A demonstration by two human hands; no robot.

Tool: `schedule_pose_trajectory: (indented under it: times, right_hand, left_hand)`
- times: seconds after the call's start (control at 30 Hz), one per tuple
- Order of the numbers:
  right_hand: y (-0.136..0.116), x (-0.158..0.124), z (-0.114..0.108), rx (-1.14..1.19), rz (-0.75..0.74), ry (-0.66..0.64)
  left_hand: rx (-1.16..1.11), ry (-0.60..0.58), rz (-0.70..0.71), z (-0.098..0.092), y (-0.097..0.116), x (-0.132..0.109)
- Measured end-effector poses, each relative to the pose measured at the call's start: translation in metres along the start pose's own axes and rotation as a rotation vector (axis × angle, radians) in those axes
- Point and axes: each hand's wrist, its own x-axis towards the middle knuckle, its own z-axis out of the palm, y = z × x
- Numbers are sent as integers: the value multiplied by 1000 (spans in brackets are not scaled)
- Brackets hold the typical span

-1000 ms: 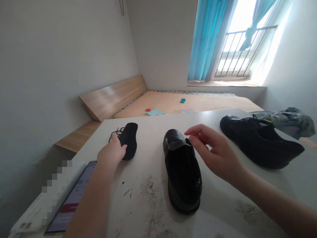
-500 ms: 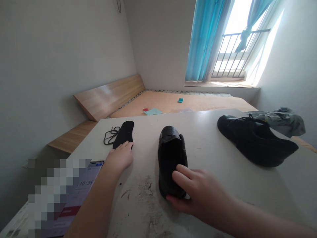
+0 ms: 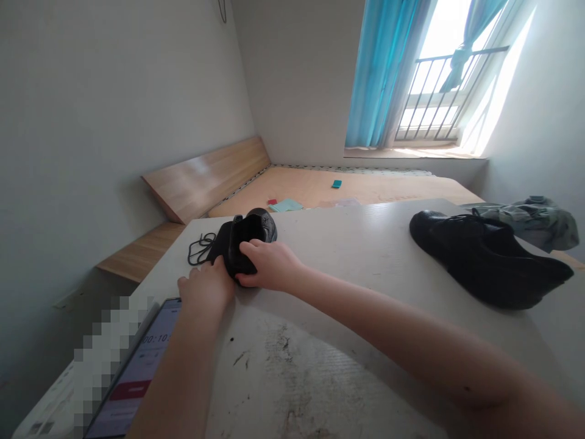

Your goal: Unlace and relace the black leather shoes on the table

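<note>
A black shoe without laces (image 3: pixel 268 223) stands at the far left of the white table, its toe pointing away. My right hand (image 3: pixel 269 265) is closed on its heel end, fingers inside the opening and thumb outside. Just left of the shoe lies a black insole (image 3: pixel 221 244), partly covered by it. My left hand (image 3: pixel 206 285) rests at the insole's near end, close to the shoe's heel; what its fingertips grip is hidden. A loose black lace (image 3: pixel 200 247) lies left of the insole.
Another black shoe, laced (image 3: pixel 479 256), sits on the table's right side (image 3: pixel 365 244). A phone (image 3: pixel 137 372) lies at the left edge, beside my left forearm. Beyond the table are a bed (image 3: pixel 388 186) and grey-green cloth (image 3: pixel 543 219).
My right hand has carried the unlaced shoe left and away from me, from mid-table to beside the insole. My left hand has shifted slightly nearer and left.
</note>
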Motion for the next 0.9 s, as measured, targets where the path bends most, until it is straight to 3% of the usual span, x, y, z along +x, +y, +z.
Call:
schedule_pose_trajectory:
  times: [0.17,0.3,0.4,0.5,0.57,0.67,0.7,0.77,0.83,0.9]
  right_hand:
    - [4,18,8,56,-8,1]
    - [7,-8,7,114,-15,0]
    - [18,-57,-6,149,14,-61]
    - [48,-121,-40,-28,58,-104]
    - [81,-169,-73,-295,156,43]
    - [136,-245,-125,-657,432,300]
    - [152,-269,-139,-708,539,326]
    - [178,-314,-159,-659,717,256]
    - [191,-345,-165,-358,765,189]
    - [191,-357,-162,-216,794,201]
  left_hand:
    - [-44,-77,-6,7,1,3]
    - [-59,-68,-27,2,5,0]
    - [-52,37,-26,-3,9,-8]
    - [-32,291,69,-6,15,-20]
    - [-39,457,156,-6,20,-28]
    - [-67,594,267,-6,31,-38]
    - [-73,610,311,-6,36,-40]
    - [-84,593,403,-5,46,-44]
    - [-107,544,493,-2,55,-47]
    - [-146,484,576,3,63,-51]
